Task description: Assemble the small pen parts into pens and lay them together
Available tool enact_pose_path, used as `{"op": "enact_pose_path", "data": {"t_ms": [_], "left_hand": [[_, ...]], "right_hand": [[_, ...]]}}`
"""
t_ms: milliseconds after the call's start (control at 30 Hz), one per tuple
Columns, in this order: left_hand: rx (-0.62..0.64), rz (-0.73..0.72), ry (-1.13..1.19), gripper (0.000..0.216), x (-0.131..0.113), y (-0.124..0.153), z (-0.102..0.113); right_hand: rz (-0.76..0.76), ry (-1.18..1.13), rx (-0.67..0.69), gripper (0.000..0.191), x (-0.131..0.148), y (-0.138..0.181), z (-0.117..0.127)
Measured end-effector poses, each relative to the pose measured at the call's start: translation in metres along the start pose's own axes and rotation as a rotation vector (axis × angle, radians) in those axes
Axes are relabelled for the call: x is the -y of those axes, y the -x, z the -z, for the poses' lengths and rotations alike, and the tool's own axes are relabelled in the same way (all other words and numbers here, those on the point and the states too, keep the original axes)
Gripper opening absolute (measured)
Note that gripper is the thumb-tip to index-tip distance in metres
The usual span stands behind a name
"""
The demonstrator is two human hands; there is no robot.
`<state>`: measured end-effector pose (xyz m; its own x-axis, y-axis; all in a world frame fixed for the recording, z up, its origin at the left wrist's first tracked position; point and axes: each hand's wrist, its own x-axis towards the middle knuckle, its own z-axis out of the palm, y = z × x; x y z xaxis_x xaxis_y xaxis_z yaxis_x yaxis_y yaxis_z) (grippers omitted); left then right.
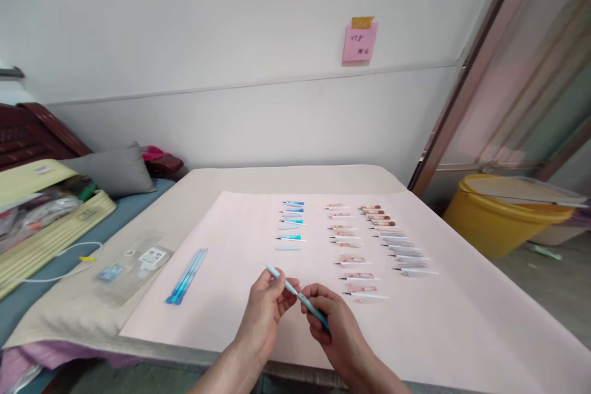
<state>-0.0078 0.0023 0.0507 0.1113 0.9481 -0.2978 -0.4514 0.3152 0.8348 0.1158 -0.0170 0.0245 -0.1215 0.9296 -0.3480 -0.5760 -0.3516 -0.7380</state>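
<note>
In front of me, over the pink sheet, I hold a slim blue pen slantwise between both hands. My left hand [270, 298] pinches its pale blue cap [273, 270] at the upper left. Closed around the darker teal barrel [314, 311] is my right hand [333, 320]. Cap and barrel are in line; whether they are joined or slightly apart I cannot tell. Beyond my hands is a column of blue pen parts [292, 221], with pale caps beside dark-tipped pieces. Several blue pens [187, 277] lie side by side to the left.
Columns of pink-patterned pen parts [362, 276], brown ones [381, 217] and grey ones [409, 252] lie to the right. A clear plastic bag [138, 265] rests at the left. A yellow bin [484, 221] stands beyond the table's right side. The wall carries a pink note [360, 43].
</note>
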Motion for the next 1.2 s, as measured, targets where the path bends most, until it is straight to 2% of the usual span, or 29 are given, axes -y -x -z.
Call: {"op": "enact_pose_path", "data": {"t_ms": [67, 200, 333, 567, 733, 900, 1067, 1200], "left_hand": [[0.009, 0.003, 0.013, 0.027, 0.0020, 0.0014, -0.0003], [0.040, -0.084, -0.033, 0.024, 0.0053, 0.0060, -0.0037], [0.038, -0.097, -0.064, 0.022, 0.0070, 0.0061, -0.0048], [0.047, -0.101, -0.090, 0.023, 0.0059, 0.0048, -0.0034], [0.099, -0.118, -0.117, 0.020, 0.0089, 0.0062, -0.0062], [0.128, -0.072, -0.082, 0.020, 0.0101, 0.0034, -0.0055], [0.153, -0.019, -0.039, 0.020, 0.0084, 0.0022, -0.0055], [0.089, -0.004, -0.063, 0.025, 0.0069, 0.0000, -0.0012]], "right_hand": [[0.003, 0.002, 0.004, 0.008, 0.0006, 0.0006, -0.0002], [0.017, 0.007, 0.009, 0.004, 0.0009, 0.0035, -0.0010], [0.028, 0.048, 0.019, 0.018, 0.0016, 0.0060, -0.0021], [-0.037, 0.056, 0.097, 0.019, 0.0031, 0.0046, -0.0008], [-0.122, -0.006, 0.081, 0.018, 0.0053, 0.0037, 0.0007], [-0.196, 0.068, 0.088, 0.022, 0.0042, 0.0061, 0.0009], [-0.082, 0.216, 0.064, 0.035, 0.0018, 0.0053, 0.0018], [0.097, 0.520, -0.023, 0.036, 0.0035, 0.0027, 0.0012]]}}
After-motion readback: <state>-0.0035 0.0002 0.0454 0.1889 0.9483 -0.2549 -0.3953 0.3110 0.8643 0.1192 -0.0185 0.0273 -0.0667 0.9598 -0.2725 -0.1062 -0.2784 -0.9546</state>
